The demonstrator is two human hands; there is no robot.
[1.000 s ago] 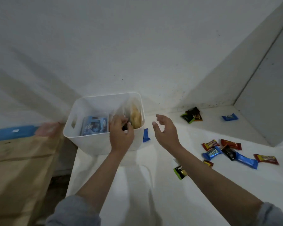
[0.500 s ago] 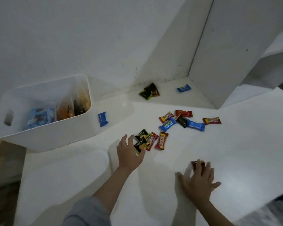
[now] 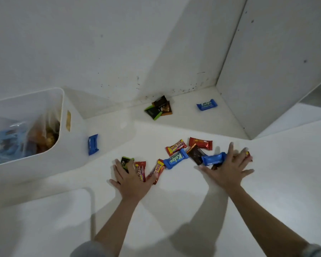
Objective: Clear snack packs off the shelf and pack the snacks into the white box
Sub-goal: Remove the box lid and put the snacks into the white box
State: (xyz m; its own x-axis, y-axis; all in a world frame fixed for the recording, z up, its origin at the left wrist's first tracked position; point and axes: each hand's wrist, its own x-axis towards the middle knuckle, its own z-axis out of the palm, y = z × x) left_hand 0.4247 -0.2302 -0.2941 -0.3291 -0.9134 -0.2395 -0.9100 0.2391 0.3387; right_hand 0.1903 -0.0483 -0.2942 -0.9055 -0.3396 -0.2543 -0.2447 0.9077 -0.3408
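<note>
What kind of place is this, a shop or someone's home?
Probably a home storage nook, though I can't be sure: a plain white shelf set into a scuffed wall corner, loose snack packs, and a white box already holding bagged snacks.

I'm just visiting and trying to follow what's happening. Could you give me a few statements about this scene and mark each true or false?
1. Both hands lie flat, fingers spread, on snack packs. True: the left hand and right hand press on the scattered packs.
2. The white box is empty. False: it already holds bagged snacks.
3. A blue Kalpa pack lies alone near the back corner. True.
4. The blue pack beside the box sits inside it. False: it lies outside, on the shelf.
</note>
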